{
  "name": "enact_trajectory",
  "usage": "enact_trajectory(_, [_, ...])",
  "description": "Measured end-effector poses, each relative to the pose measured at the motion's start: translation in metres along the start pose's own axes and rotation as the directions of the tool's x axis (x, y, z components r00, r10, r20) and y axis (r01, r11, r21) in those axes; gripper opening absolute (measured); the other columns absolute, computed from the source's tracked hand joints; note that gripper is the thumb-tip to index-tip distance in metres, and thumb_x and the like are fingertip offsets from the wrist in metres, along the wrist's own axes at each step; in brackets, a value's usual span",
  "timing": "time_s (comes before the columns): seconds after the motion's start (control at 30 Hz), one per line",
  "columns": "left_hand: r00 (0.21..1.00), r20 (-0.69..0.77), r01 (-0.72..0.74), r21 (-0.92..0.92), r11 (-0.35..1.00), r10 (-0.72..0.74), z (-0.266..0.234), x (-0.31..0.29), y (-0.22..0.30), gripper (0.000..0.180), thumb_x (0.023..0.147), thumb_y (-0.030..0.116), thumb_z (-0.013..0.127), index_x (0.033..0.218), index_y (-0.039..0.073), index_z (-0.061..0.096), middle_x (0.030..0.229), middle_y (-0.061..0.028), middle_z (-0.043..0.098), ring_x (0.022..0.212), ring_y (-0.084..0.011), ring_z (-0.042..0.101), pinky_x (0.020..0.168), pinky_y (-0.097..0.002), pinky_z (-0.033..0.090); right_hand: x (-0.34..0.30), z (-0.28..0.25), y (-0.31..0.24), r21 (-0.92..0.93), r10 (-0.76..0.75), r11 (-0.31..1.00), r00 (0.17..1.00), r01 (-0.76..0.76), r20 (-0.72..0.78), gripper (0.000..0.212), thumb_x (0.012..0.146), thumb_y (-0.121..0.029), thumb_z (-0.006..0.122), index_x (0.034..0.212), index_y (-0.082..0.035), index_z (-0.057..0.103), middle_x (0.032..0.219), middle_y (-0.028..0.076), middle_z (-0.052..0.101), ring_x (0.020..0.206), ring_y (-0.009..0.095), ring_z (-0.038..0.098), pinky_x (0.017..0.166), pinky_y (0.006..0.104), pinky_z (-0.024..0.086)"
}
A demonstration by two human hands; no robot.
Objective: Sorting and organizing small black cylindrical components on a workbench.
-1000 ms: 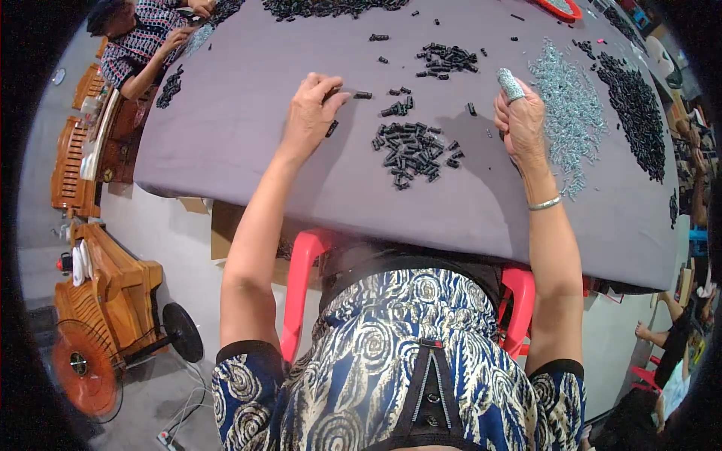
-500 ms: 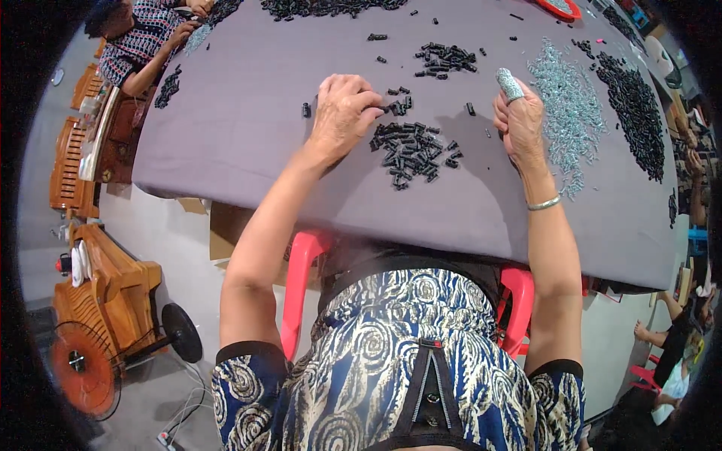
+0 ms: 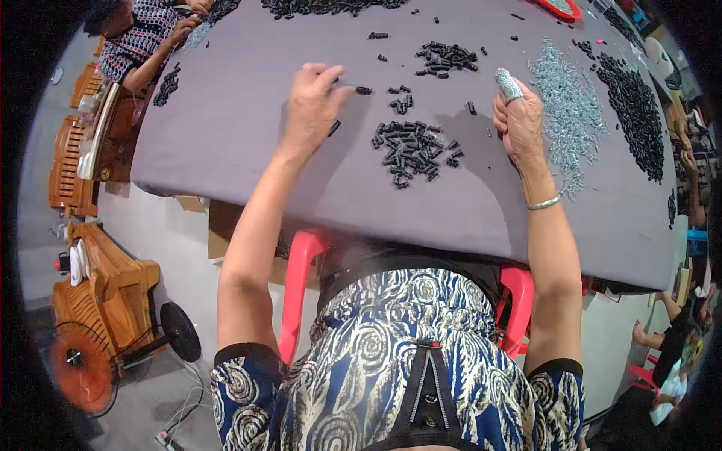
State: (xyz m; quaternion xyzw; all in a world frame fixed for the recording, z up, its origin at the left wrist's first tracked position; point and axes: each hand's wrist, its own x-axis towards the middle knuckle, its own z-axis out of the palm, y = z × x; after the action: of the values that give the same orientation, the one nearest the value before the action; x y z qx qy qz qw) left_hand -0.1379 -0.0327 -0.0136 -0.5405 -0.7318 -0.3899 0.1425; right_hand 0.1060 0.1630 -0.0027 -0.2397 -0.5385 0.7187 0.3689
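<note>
My left hand [image 3: 310, 105] is over the grey cloth, its fingers apart and slightly blurred, with nothing visible between them. A short black cylindrical piece [image 3: 364, 90] lies just off its thumb tip, and another black piece [image 3: 335, 128] is beside the hand. To the right are a few loose black pieces [image 3: 402, 104] and, nearer me, a pile of the same black pieces [image 3: 412, 150]. My right hand [image 3: 519, 120] is closed in a fist, its thumb wrapped in a silver-grey cover [image 3: 508, 84]; what the fingers hold, if anything, is hidden.
Small silvery metal parts [image 3: 568, 113] spread beside my right hand, with a long black heap [image 3: 630, 116] beyond. A smaller black pile [image 3: 447, 59] lies farther off. A red tray [image 3: 560, 10] stands at the far edge. Another person's hand [image 3: 183, 30] works at the far left.
My left hand has moved left, away from the loose black pieces, and its fingers have spread. A black piece now shows near its thumb. The right hand stays in place.
</note>
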Motion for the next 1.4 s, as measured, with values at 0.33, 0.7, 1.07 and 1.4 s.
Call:
enact_trajectory(0.33, [0.987, 0.147, -0.085, 0.162, 0.983, 0.061, 0.011, 0.008, -0.016, 0.014, 0.078, 0.011, 0.063, 0.092, 0.008, 0.063, 0.088, -0.0074, 0.057, 0.09, -0.0272, 0.054, 0.075, -0.0384, 0.045, 0.001, -0.002, 0.002, 0.023, -0.02, 1.0, 0.999, 0.019, 0.031, 0.016, 0.092, -0.018, 0.052, 0.079, -0.009, 0.053, 0.057, -0.008, 0.037, 0.046, 0.0, 0.028, 0.038, 0.0172, 0.023])
enact_trajectory(0.7, [0.934, 0.314, -0.136, -0.136, 0.981, 0.173, 0.002, -0.008, 0.046, 0.016, 0.075, 0.015, 0.068, 0.089, 0.008, 0.066, 0.096, -0.005, 0.057, 0.094, -0.0247, 0.052, 0.082, -0.0357, 0.042, 0.0, -0.001, 0.004, 0.008, -0.002, 1.0, 0.999, 0.002, 0.033, 0.014, 0.092, -0.018, 0.053, 0.082, -0.008, 0.054, 0.057, -0.008, 0.036, 0.047, 0.001, 0.029, 0.038, 0.017, 0.023])
enact_trajectory(1.07, [0.948, 0.31, -0.024, -0.165, 0.986, 0.075, 0.01, -0.006, 0.044, 0.012, 0.076, 0.012, 0.064, 0.086, 0.005, 0.065, 0.089, -0.0078, 0.057, 0.089, -0.0266, 0.052, 0.079, -0.035, 0.042, -0.003, 0.005, -0.003, 0.025, -0.008, 1.0, 1.0, 0.008, 0.02, 0.021, 0.092, -0.019, 0.054, 0.074, -0.012, 0.046, 0.056, -0.008, 0.03, 0.046, 0.001, 0.025, 0.038, 0.0173, 0.02])
enact_trajectory(1.4, [0.992, 0.114, 0.02, 0.326, 0.945, -0.06, -0.025, -0.018, 0.023, 0.03, 0.073, 0.013, 0.068, 0.101, 0.007, 0.061, 0.099, -0.0081, 0.053, 0.096, -0.0261, 0.05, 0.085, -0.0401, 0.038, -0.001, 0.003, -0.001, 0.022, 0.009, 1.0, 1.0, -0.01, 0.022, 0.016, 0.092, -0.017, 0.052, 0.078, -0.01, 0.051, 0.057, -0.008, 0.032, 0.046, 0.0, 0.026, 0.038, 0.017, 0.021])
